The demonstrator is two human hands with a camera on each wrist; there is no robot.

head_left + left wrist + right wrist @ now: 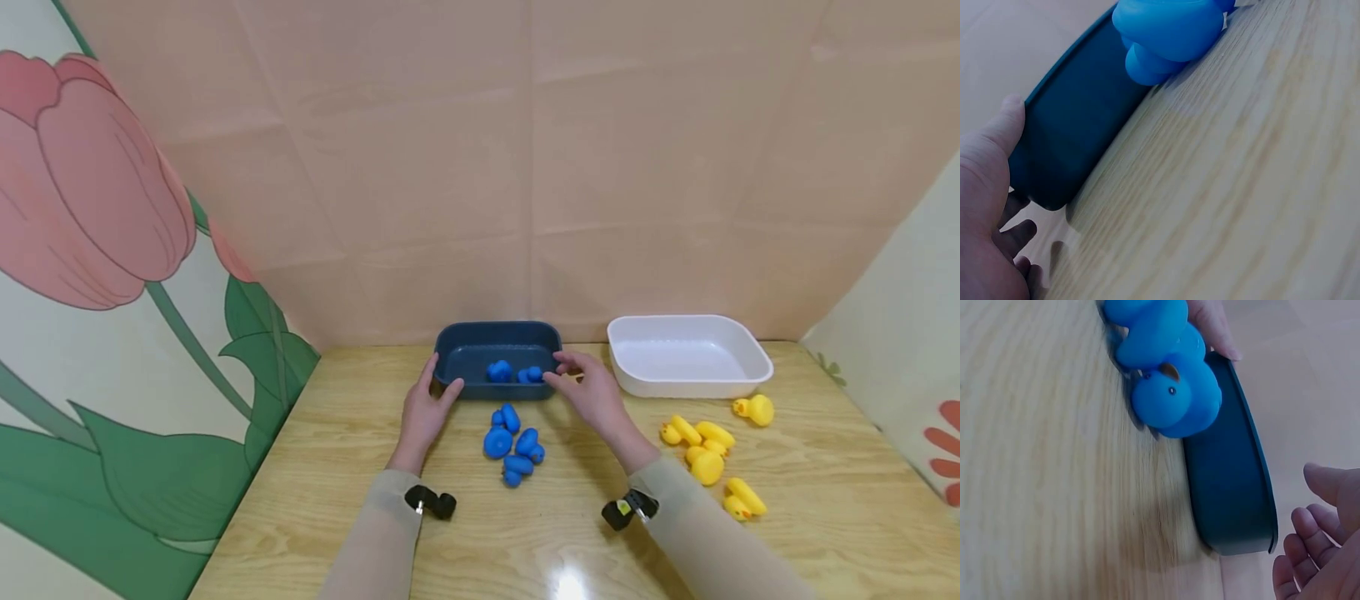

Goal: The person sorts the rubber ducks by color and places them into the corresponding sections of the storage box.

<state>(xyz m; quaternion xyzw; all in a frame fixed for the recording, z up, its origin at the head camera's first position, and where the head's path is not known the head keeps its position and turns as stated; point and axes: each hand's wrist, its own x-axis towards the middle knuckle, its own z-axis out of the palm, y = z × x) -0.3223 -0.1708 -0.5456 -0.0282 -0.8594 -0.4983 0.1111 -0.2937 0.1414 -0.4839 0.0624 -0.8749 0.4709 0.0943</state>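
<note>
A dark blue tray [465, 336] stands at the back middle of the wooden table, with two blue ducks [500, 371] inside. My left hand [442, 377] is at its left front corner, and the thumb [1004, 128] lies straight against the tray wall [1079, 131], while the fingers [1019, 234] spread loosely past the corner. My right hand [558, 369] hovers at the right front corner with relaxed fingers [1310, 534] that hold nothing, just clear of the tray [1229, 487]. Several blue ducks [513, 442] lie in a cluster in front of the tray, and the nearest blue duck [1175, 400] is almost against its wall.
A white tray [750, 348] stands to the right of the blue one. Several yellow ducks [708, 454] lie scattered on the table in front of it. Pink backdrop panels close off the back, and a flower-printed wall runs along the left side.
</note>
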